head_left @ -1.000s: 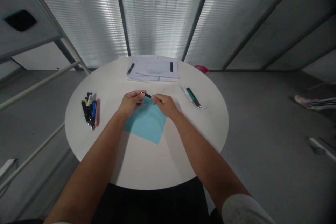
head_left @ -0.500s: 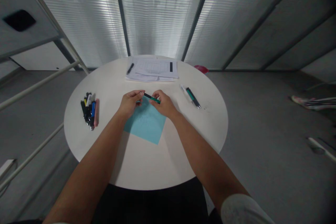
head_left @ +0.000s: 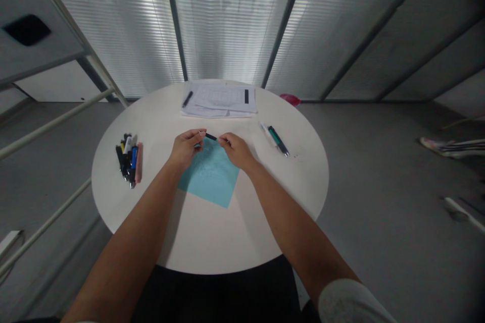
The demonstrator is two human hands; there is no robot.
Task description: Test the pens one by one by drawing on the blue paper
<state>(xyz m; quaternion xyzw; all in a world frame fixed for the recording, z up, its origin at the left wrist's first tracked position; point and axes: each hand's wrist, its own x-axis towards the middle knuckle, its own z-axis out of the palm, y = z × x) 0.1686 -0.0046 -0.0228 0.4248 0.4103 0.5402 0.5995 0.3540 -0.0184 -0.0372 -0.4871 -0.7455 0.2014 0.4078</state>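
Observation:
Between my two hands, above the far part of a light blue sheet of paper (head_left: 210,179), runs a slim pen (head_left: 211,137) whose dark middle shows. My left hand (head_left: 186,147) pinches its left end with thumb and fingers. On its other end, my right hand (head_left: 235,149) is closed, and the fingers hide the green part. The blue sheet lies flat and slightly turned on the white round table (head_left: 212,242).
Several pens and markers (head_left: 129,160) lie bunched at the table's left. To the right are a green-and-black pen (head_left: 278,141) and a white pen (head_left: 266,132). Stacked papers (head_left: 223,101) with a black pen (head_left: 187,99) on them lie at the far edge.
My right hand's fingers have closed further over the pen's right end, covering the green part that showed before. My left hand keeps its pinch, almost unmoved.

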